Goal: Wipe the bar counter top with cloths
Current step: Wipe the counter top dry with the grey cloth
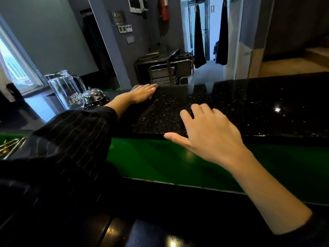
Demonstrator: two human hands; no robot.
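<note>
Left hand (142, 93) flat on a small grey cloth (137, 87) at the far edge of the shiny black speckled stone surface (249, 107), fingers straight and pressed together. Right hand (208, 134) at the near edge, fingers spread, holding nothing. Clear glass jug (62, 88) and round silver bell (92, 97) off to the left.

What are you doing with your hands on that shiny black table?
A person is wiping a black speckled bar counter. The left hand presses flat on a grey cloth near the counter's far edge. The right hand rests spread open on the near edge, holding nothing. Beside the left arm stand a silver call bell and a glass pitcher.
</note>
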